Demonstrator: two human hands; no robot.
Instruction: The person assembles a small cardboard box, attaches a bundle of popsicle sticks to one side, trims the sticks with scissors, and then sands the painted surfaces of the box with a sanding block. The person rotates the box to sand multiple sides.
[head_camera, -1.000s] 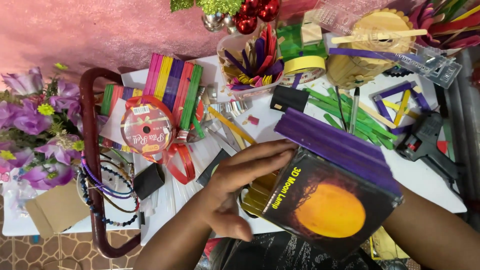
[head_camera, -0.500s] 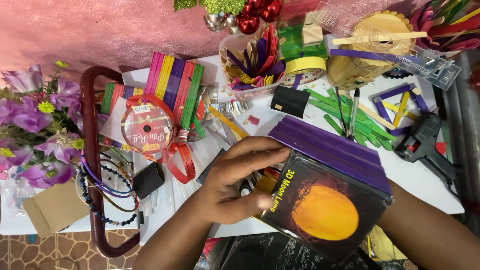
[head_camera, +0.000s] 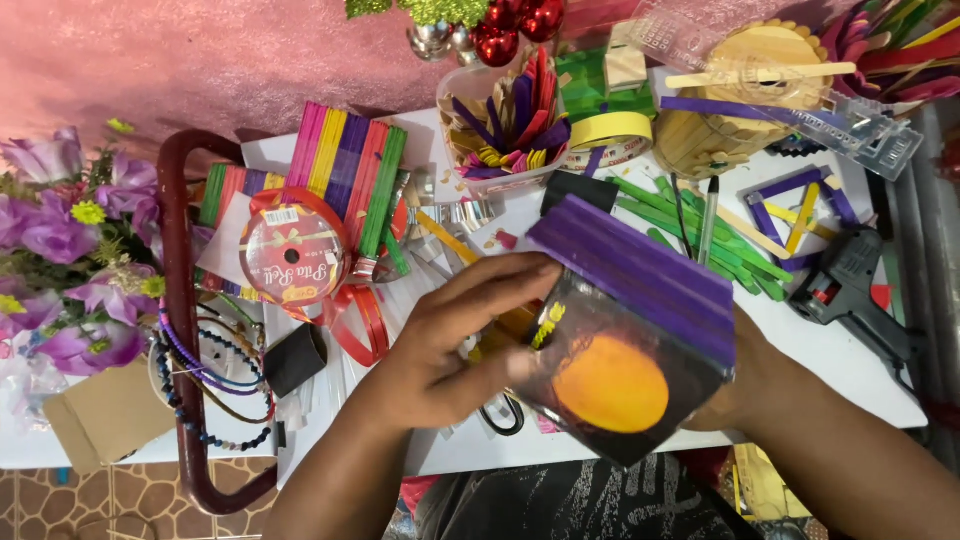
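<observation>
Low centre of the head view, over the white surface (head_camera: 860, 390): both hands on a dark box (head_camera: 625, 385) with an orange moon printed on its face and purple craft sticks (head_camera: 640, 275) covering its upper side. Box tilted, held just above the surface, close to the person's body. Left hand (head_camera: 455, 345) lies over the box's left edge, fingers stretched flat along the top corner, thumb lower down; grip loose, pressing rather than clenched. Right hand (head_camera: 755, 385) mostly hidden behind the box's right side; it supports the box, but how far its grip is closed, cannot tell.

Around it: red ribbon spool (head_camera: 293, 255) left of the left hand, loose ribbon loop below it. Stack of coloured craft sticks (head_camera: 345, 175) behind the spool. Clear tub of mixed sticks (head_camera: 510, 130) at top centre, yellow tape roll (head_camera: 610, 130) just right of it. Green sticks (head_camera: 700, 235) and a pen scattered beyond the box. Black glue gun (head_camera: 850, 290) well to the right. Purple artificial flowers (head_camera: 65, 260) at far left, bead necklaces (head_camera: 205, 385) beside a dark red handle. Red baubles (head_camera: 510, 25) at the top edge.
</observation>
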